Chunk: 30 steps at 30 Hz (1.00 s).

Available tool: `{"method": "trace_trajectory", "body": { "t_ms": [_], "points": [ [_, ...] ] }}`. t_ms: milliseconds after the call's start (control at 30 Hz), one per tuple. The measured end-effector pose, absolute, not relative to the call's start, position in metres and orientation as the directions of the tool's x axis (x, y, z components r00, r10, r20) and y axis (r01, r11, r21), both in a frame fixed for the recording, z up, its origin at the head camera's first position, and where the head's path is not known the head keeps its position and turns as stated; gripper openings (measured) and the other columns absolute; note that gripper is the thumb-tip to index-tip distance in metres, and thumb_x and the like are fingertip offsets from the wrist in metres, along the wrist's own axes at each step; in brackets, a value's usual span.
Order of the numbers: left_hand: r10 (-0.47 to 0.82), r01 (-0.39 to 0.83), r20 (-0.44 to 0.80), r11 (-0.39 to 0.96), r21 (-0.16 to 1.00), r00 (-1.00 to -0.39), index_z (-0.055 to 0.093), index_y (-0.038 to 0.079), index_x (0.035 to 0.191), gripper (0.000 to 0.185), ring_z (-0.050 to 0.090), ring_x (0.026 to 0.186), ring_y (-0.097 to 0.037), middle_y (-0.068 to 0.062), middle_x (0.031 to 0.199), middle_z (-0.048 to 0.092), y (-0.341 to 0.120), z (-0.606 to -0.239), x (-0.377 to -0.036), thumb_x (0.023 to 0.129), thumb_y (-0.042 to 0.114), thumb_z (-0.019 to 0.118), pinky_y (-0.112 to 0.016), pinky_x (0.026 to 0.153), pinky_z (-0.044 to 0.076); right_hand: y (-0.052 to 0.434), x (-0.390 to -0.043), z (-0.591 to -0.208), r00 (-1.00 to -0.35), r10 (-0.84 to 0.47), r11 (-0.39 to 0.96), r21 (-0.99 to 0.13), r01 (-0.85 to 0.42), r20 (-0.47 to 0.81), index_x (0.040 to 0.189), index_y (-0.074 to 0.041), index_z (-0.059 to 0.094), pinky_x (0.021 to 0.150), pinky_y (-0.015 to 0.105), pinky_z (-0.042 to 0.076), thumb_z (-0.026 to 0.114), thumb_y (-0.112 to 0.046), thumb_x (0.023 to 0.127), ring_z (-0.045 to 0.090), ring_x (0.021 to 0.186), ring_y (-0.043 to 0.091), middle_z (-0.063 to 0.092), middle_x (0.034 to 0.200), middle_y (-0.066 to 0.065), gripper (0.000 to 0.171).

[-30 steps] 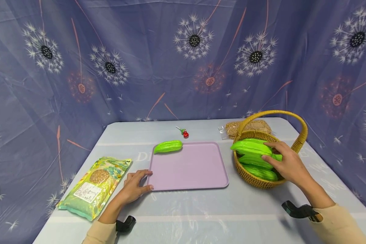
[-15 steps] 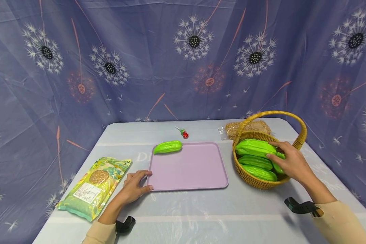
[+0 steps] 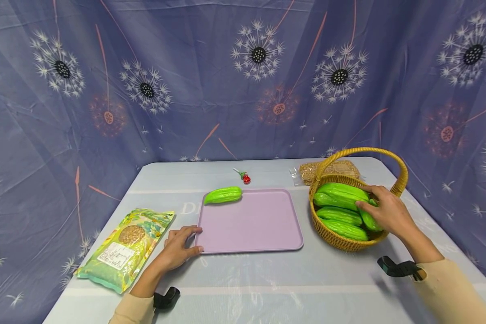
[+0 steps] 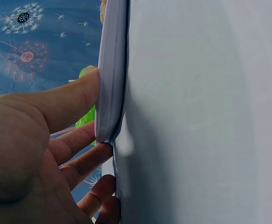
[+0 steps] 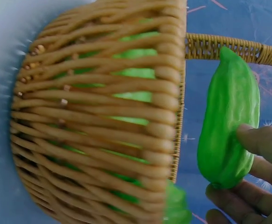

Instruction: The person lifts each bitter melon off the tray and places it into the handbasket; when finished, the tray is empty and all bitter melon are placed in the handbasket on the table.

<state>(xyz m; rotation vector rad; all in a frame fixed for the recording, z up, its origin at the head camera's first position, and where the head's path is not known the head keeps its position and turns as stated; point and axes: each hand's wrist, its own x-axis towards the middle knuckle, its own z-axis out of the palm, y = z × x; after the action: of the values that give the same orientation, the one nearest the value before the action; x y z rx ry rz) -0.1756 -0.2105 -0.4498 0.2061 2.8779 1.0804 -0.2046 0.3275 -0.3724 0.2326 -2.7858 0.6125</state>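
Observation:
A light purple tray (image 3: 251,220) lies in the middle of the table. My left hand (image 3: 180,247) rests its thumb and fingertips on the tray's near left corner, seen close up in the left wrist view. One green bitter melon (image 3: 223,195) lies at the tray's far left corner. At right, my right hand (image 3: 384,211) pinches a bitter melon (image 5: 229,121) between thumb and fingers. The right wrist view has it above the rim of the yellow wicker basket (image 5: 103,116). Several more bitter melons (image 3: 343,228) lie in this basket; my right hand partly hides one.
At the left lies a green and yellow printed bag (image 3: 125,249) with a white label. Behind the basket is a clear bag of tan grains (image 3: 308,172). A small red and green item (image 3: 245,177) lies beyond the tray. The basket handle (image 3: 366,150) arches over the basket.
My right hand has shifted slightly right. The bitter melon it holds has moved from jutting over the basket's left rim to inside the basket's outline. My left hand and the tray have stayed put.

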Motion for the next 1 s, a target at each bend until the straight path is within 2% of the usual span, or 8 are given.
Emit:
{"method": "trace_trajectory", "body": {
  "t_ms": [200,467,733,1000],
  "points": [
    [0.147,0.107,-0.006,0.744,0.659,-0.989,0.058,0.015,0.124,0.051,0.035,0.119,-0.031,-0.008,0.139,0.050,-0.210,-0.450,-0.176,0.078,0.027,0.074,-0.050,0.093,0.024,0.329,-0.212,-0.362,-0.951,-0.109,0.910,-0.356,-0.213,0.290,0.132,0.001,0.048,0.080,0.061,0.038,0.060,-0.034,0.091,0.050,0.107,0.049,0.048,0.130,0.033,0.055],
    [0.152,0.116,0.002,0.746,0.656,-0.988,0.058,0.014,0.124,0.051,0.035,0.119,-0.031,-0.008,0.138,0.051,-0.210,-0.450,-0.176,0.078,0.028,0.074,-0.050,0.093,0.024,0.328,-0.224,-0.350,-0.953,-0.121,0.919,-0.331,-0.212,0.276,0.130,0.001,0.051,0.072,0.054,0.043,0.060,-0.034,0.091,0.056,0.098,0.041,0.057,0.116,0.029,0.053],
    [0.149,0.113,0.001,0.748,0.654,-0.989,0.058,0.015,0.124,0.051,0.035,0.119,-0.031,-0.007,0.138,0.051,-0.210,-0.450,-0.176,0.077,0.029,0.075,-0.049,0.093,0.025,0.328,-0.235,-0.344,-0.973,-0.105,0.920,-0.352,-0.174,0.207,0.133,-0.001,0.048,0.079,0.056,0.043,0.057,-0.041,0.092,0.054,0.106,0.043,0.055,0.122,0.029,0.058],
    [0.151,0.116,0.003,0.748,0.654,-0.988,0.058,0.015,0.125,0.051,0.035,0.119,-0.032,-0.008,0.138,0.051,-0.211,-0.451,-0.177,0.078,0.028,0.075,-0.050,0.093,0.024,0.329,-0.249,-0.348,-0.986,-0.087,0.910,-0.392,-0.137,0.143,0.135,-0.003,0.047,0.079,0.053,0.044,0.056,-0.045,0.091,0.054,0.107,0.042,0.055,0.122,0.027,0.062]
  ]
}}
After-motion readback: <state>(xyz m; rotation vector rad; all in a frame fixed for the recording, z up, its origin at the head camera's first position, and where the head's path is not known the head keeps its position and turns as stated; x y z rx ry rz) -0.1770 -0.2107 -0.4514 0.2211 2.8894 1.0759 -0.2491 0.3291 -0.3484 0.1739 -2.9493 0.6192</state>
